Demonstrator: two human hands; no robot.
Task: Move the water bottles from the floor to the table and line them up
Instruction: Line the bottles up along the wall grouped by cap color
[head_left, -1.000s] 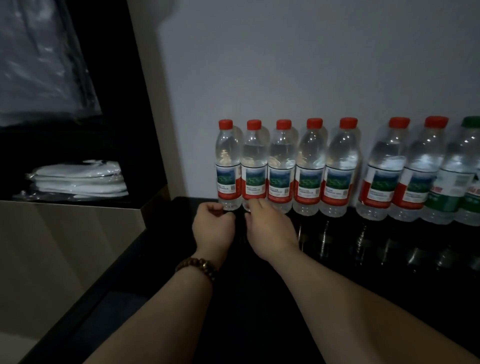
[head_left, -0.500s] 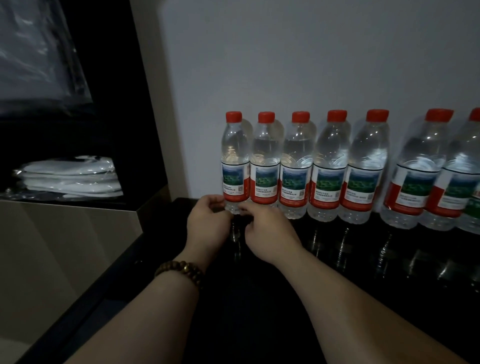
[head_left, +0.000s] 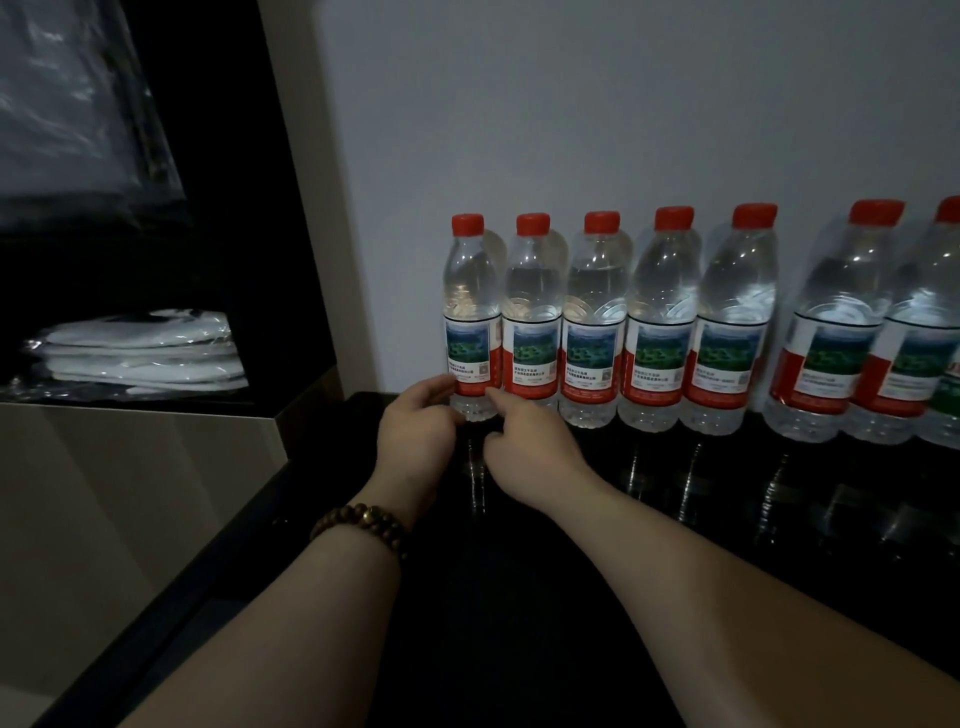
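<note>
The leftmost water bottle (head_left: 471, 312) stands upright at the table's (head_left: 519, 597) far edge, close to its far left corner. Its long axis is vertical and its red cap (head_left: 467, 224) points straight up. It is the end of a row that runs along that far edge, towards the right, against the wall (head_left: 571, 130). Its right flank touches the second bottle (head_left: 532, 322).

The bottle lies straight ahead of both my hands and rises above them, so I meet it only at its foot. My left hand (head_left: 415, 434) is just to its left. The thumb is on the lower edge of the label and the curled fingers are against the clear base. In this dim light it looks like a light pinch, though the fingers may only be resting there. My right hand (head_left: 530, 447) comes in from the other side. Its forefinger is stretched out to the bottom of the label, near the seam between the two bottles, and its other fingers are loosely bent and hold nothing. Both hands are about equally near. The left has the free side, while the right is crowded by the neighbour.

I judge this to be a squaring-up of the row's end. Any nudge should go low and sideways along the far edge, because a push higher up could tip so tall a bottle.

A bead bracelet (head_left: 363, 525) sits on my left wrist. Beyond the table's left edge, a dark shelf (head_left: 156, 402) holds white packets (head_left: 140, 353).
</note>
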